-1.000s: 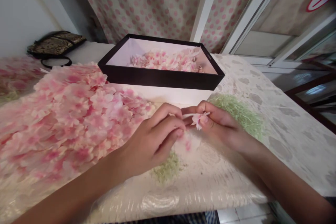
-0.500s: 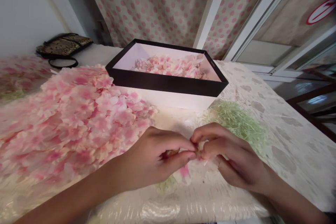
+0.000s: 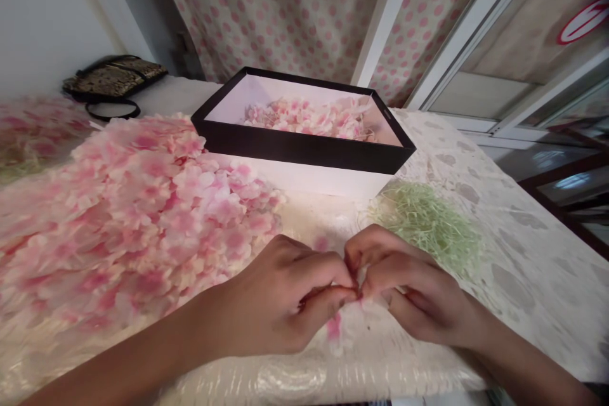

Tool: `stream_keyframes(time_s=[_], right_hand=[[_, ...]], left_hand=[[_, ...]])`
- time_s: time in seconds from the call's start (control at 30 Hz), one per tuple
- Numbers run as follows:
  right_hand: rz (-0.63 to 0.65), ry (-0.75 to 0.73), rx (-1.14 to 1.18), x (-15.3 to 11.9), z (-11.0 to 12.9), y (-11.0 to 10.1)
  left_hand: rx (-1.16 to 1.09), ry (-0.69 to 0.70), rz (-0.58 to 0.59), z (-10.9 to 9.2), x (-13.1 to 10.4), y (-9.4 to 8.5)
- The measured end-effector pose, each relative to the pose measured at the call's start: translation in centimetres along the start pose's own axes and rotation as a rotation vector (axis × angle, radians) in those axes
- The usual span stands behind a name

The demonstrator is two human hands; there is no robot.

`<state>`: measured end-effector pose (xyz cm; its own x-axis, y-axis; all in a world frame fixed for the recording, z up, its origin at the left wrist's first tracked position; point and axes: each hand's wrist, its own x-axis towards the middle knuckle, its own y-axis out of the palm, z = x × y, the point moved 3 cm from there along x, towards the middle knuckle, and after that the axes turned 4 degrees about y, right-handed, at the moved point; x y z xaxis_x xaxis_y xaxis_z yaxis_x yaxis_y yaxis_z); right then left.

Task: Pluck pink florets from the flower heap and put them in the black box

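Observation:
My left hand [image 3: 285,295] and my right hand [image 3: 412,282] meet fingertip to fingertip above the near part of the table. Both are closed in a pinch. Something small, pale and pinkish shows between the fingers of my right hand, mostly hidden, perhaps a petal. What my left fingertips grip cannot be made out. Just below the hands a pink and white petal [image 3: 334,330] lies on the tablecloth. A large heap of pink artificial petals [image 3: 157,222] spreads to the left of my left hand. Pale green shredded strands [image 3: 431,225] lie beyond my right hand.
Behind the hands stands a white box with a black rim [image 3: 304,149], with pink petals [image 3: 314,119] inside. A patterned bag [image 3: 117,76] rests at the back left. A patterned cloth [image 3: 518,279] covers the table. A dotted curtain [image 3: 285,6] hangs behind.
My left hand has shifted slightly down, and the fingertips of both hands are pressed closer together. The green strands seen below my left hand before are now hidden.

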<state>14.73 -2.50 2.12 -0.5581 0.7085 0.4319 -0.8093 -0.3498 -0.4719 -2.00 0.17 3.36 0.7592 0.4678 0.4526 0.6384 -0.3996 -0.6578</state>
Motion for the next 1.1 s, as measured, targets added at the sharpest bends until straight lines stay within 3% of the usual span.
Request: stream_keyframes(time_s=[0.23, 0.43, 0.53, 0.63, 0.7, 0.83, 0.9, 1.03, 1.1], right_hand=[[-0.060, -0.044, 0.162, 0.4, -0.6, 0.7], [-0.075, 0.250, 0.389, 0.8, -1.1, 0.2], [-0.085, 0.356, 0.444, 1.1, -1.5, 0.0], [-0.087, 0.368, 0.412, 1.3, -1.6, -0.3], [-0.049, 0.418, 0.457, 1.1, -1.7, -0.7], [0.099, 0.572, 0.692, 0.5, -2.1, -1.9], [-0.010, 0.539, 0.733, 0.8, -2.4, -3.1], [-0.494, 0.323, 0.707, 2.0, -2.4, -5.4], [-0.534, 0.305, 0.665, 2.5, -2.2, -5.4]], left_hand=[[-0.116, -0.048, 0.020, -0.2, -0.2, 0.3], [-0.647, -0.407, -0.024, 2.0, 0.3, 0.8], [-0.761, -0.531, 0.007, 2.7, 0.4, 1.0], [-0.735, -0.550, 0.038, 2.9, 0.5, 0.9], [-0.645, -0.575, -0.080, 3.3, 0.5, 0.3], [-0.618, -0.621, -0.478, 4.5, 0.2, -1.3], [-0.730, -0.620, -0.599, 5.1, 0.2, -1.7], [-0.906, -0.691, -0.677, 5.8, 0.2, -1.8], [-0.951, -0.712, -0.677, 5.8, 0.2, -1.7]])
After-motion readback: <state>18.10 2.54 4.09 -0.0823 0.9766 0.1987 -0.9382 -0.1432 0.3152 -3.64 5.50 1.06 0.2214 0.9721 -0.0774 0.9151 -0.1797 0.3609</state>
